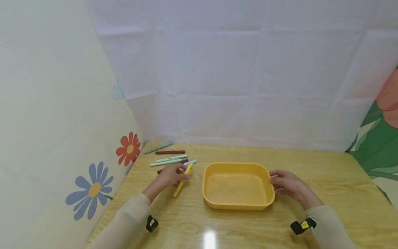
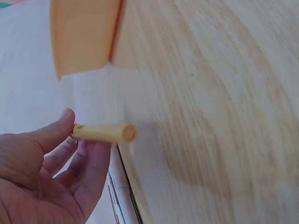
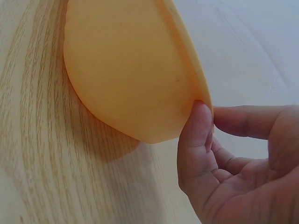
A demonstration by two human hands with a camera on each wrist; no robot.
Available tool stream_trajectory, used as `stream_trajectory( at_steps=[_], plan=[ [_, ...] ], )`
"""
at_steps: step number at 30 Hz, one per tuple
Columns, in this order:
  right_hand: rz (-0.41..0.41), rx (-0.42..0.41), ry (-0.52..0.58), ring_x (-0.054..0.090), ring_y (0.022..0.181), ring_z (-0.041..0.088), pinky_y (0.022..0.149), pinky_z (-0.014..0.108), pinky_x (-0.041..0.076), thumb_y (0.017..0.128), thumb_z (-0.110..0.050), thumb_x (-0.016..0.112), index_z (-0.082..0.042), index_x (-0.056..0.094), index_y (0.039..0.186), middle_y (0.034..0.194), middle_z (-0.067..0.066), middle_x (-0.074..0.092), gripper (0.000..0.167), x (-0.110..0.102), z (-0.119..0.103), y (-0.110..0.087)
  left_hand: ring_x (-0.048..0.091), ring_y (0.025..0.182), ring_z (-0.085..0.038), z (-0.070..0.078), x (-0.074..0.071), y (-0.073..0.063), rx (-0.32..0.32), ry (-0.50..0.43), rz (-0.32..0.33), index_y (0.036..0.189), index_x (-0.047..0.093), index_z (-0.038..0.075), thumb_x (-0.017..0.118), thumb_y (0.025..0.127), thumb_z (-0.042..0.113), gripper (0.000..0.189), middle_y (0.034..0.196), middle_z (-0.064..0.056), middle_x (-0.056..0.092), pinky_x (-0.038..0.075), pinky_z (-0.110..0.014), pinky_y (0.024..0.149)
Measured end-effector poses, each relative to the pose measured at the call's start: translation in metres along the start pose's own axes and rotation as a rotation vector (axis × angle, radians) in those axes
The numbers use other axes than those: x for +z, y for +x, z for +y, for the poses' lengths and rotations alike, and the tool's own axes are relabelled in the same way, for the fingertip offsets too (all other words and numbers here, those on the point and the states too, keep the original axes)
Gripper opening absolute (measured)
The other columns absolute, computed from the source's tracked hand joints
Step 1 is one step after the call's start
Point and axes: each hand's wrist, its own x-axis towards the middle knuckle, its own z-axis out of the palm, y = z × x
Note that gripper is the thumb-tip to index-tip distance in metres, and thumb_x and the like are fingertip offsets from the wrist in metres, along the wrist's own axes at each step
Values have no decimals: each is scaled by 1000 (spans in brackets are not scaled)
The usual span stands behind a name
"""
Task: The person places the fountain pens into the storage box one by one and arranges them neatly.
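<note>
My left hand (image 1: pixel 169 175) pinches a slim yellow marker (image 1: pixel 179 189) between thumb and fingers, left of a yellow plastic tray (image 1: pixel 238 206). The marker slants up off the table; in the left wrist view one round end of it (image 2: pixel 128 132) points away from the hand. No markers lie in the tray, which rests on the table. At its right end my right hand (image 1: pixel 290 185) grips the rim, thumb and a finger on either side of the wall in the right wrist view. Several other markers (image 1: pixel 169 160) lie beyond my left hand, partly covered by it.
A teal marker (image 1: pixel 158 147) and a dark red one (image 1: pixel 170 152) lie near the back left corner of the wooden table (image 1: pixel 314 173). White cloth (image 1: pixel 217 86) hangs behind the table, and a flowered sheet (image 1: pixel 56 121) stands along the left.
</note>
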Motion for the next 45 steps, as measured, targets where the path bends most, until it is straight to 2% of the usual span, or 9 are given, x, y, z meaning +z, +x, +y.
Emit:
stream_trajectory(
  at_steps=[3,7,12,15,22,31,37,45],
  plan=[
    [6,5,-9,65,84,16,69,29,59,97,-11,61,13,42,138,97,5,67,51,0,1,-1,68,75,-20,1,1,-4,-12,-107,-26,131,61,6,72,96,18,39,119,-19,68,62,-38,62],
    [15,3,-10,65,84,16,68,29,59,97,-12,61,12,42,139,98,5,68,52,-2,2,-1,70,75,-22,4,1,-8,-8,-232,-62,135,55,3,71,96,15,43,123,-22,66,63,-42,65],
    [14,0,8,65,83,15,68,28,59,97,-12,61,12,41,140,96,4,67,53,-3,4,-1,70,85,-23,6,3,-9,34,-354,-98,138,49,-3,73,93,7,52,121,-24,62,63,-44,71],
    [3,-3,21,65,84,15,68,28,59,98,-13,61,12,39,141,96,4,67,54,-3,5,-2,69,87,-22,7,7,-9,66,-394,-106,138,48,-6,74,91,3,55,115,-22,61,64,-44,71],
    [6,-15,39,65,83,15,68,27,58,99,-13,61,12,40,141,96,4,68,53,-2,4,0,69,83,-20,16,12,-13,144,-439,-136,138,46,-11,75,89,0,58,111,-21,61,63,-43,74],
    [21,-5,35,66,84,15,68,28,59,99,-14,62,10,42,140,96,5,69,52,-1,4,-2,68,89,-21,29,15,-18,163,-483,-180,142,43,-10,74,91,3,62,115,-22,60,63,-42,81],
    [25,-4,45,66,83,15,68,28,59,99,-13,61,10,41,141,97,5,70,52,-1,5,-2,69,90,-20,35,22,-18,176,-508,-174,143,45,-9,74,92,7,61,115,-20,62,63,-41,81],
    [34,-3,35,67,86,17,69,29,60,100,-14,61,9,43,140,101,8,70,49,1,8,1,68,89,-20,44,35,-17,190,-526,-165,142,48,-7,71,92,3,55,112,-19,64,63,-41,78]
  ],
)
